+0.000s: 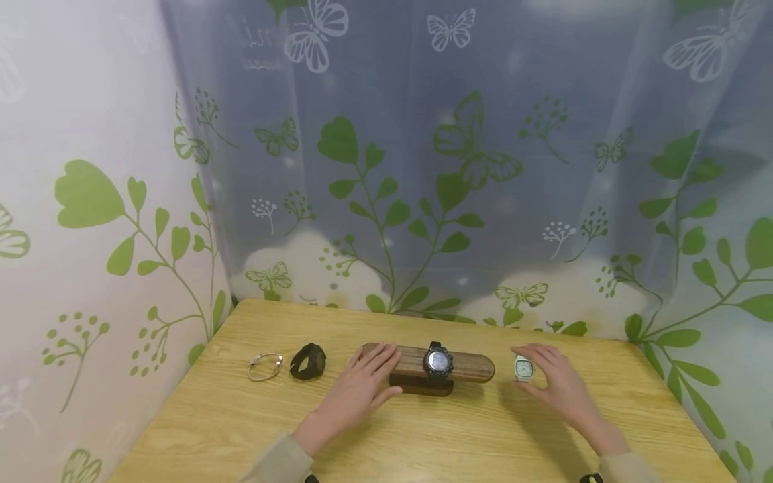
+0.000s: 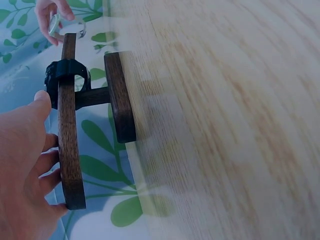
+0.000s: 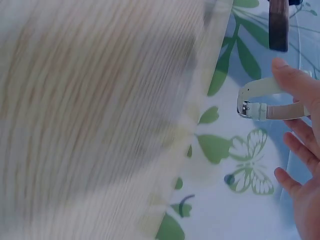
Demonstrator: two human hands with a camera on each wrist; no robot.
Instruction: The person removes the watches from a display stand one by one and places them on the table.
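Observation:
A dark wooden watch stand [image 1: 474, 366] has a rounded bar on a short post and base. A black wristwatch [image 1: 437, 361] is strapped around its bar. My left hand [image 1: 353, 392] rests on the left end of the bar, fingers laid across its top and thumb extended toward the front. To the right of the stand, my right hand [image 1: 561, 386] pinches a pale green square-faced wristwatch [image 1: 524, 367] between thumb and forefinger. In the right wrist view, its buckled strap [image 3: 257, 111] forms a closed loop, raised above the tabletop and apart from the stand.
On the left of the wooden table [image 1: 241, 429] lie a second black wristwatch [image 1: 308, 362] and a thin silvery bracelet-like loop [image 1: 264, 367]. A curtain [image 1: 386, 201] printed with leaves and butterflies hangs along the table's back and sides.

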